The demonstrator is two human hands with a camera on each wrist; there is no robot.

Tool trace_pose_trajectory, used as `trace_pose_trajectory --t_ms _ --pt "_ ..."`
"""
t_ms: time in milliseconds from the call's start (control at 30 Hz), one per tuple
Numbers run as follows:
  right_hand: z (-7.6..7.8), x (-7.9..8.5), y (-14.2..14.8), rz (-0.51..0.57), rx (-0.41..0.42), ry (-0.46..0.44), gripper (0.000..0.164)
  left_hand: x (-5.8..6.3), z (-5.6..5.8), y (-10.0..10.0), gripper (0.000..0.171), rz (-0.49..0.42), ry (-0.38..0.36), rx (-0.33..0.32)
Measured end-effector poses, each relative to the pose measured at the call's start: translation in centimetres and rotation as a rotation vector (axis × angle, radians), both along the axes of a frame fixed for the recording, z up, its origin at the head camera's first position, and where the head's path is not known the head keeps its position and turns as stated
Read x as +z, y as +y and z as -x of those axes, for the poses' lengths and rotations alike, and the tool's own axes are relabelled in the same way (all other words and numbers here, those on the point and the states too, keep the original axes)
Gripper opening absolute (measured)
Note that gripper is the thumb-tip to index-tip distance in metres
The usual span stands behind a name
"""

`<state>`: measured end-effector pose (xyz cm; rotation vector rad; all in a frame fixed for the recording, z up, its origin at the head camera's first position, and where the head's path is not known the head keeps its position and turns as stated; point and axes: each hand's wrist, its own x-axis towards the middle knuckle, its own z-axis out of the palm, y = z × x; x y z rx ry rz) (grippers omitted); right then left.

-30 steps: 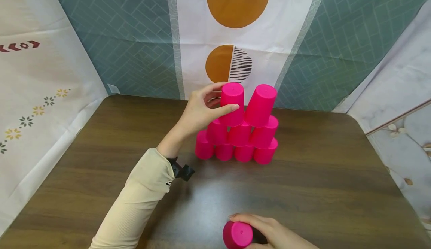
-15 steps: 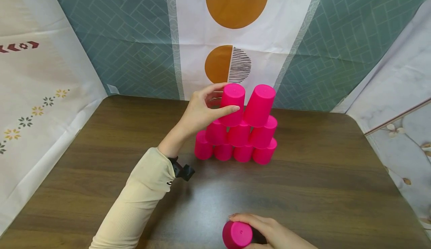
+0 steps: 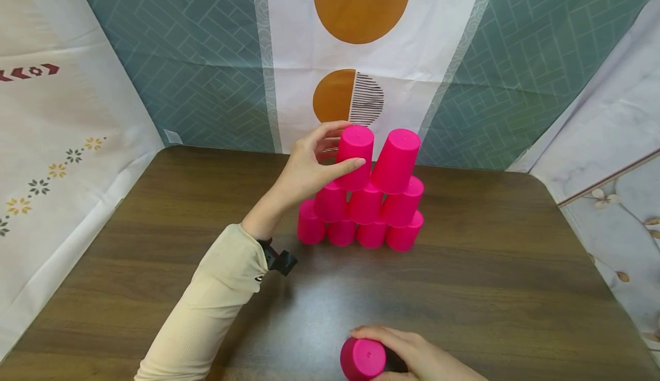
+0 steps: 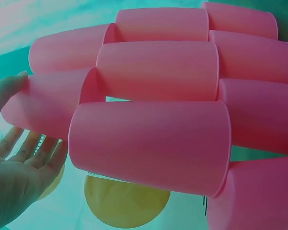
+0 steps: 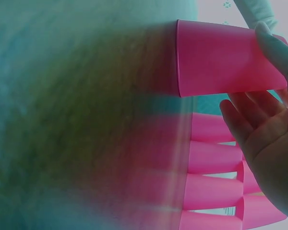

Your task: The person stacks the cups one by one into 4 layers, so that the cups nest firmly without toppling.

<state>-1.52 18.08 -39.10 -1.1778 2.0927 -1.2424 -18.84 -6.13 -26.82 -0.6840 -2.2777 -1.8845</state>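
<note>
Pink plastic cups stand upside down in a stacked pyramid on the wooden table [image 3: 479, 289]. Several form the bottom row [image 3: 370, 235], with three in the row above [image 3: 365, 206]. On the third level, my left hand [image 3: 304, 169] holds the left cup [image 3: 357, 143] between thumb and fingers, beside the right cup [image 3: 397, 160]. In the left wrist view, the thumb lies on the held cup [image 4: 45, 105] and the fingers are behind it. Near the table's front, my right hand [image 3: 412, 352] grips another upside-down cup [image 3: 363, 359]; its rim meets the table in the right wrist view.
A patterned cloth backdrop [image 3: 206, 66] hangs right behind the table, close to the pyramid. Light cloths hang along the left side [image 3: 62, 157] and right side [image 3: 613, 197]. A dark wrist camera [image 3: 278, 260] sits on my left wrist, just left of the bottom row.
My left hand and its cup have risen very slightly over the last half second. The right hand and its cup stay in place, as does the rest of the pyramid.
</note>
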Motion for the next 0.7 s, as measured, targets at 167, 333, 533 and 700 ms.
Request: trace_pose_trajectory --t_ms 167,333,533,700 --pt "0.01 0.02 0.02 0.000 -0.002 0.012 0.053 -0.06 0.05 -0.06 0.056 0.001 -0.003 0.005" --pt "-0.02 -0.03 0.06 0.001 -0.004 0.011 0.053 -0.12 0.03 0.00 0.055 -0.009 -0.004 -0.005" --pt "-0.03 -0.13 0.08 -0.002 -0.009 0.021 0.053 -0.19 0.13 0.21 0.056 -0.013 0.003 -0.017" --pt "0.02 -0.13 0.02 0.002 -0.003 0.006 0.054 -0.40 0.21 0.09 0.057 -0.010 0.016 -0.018"
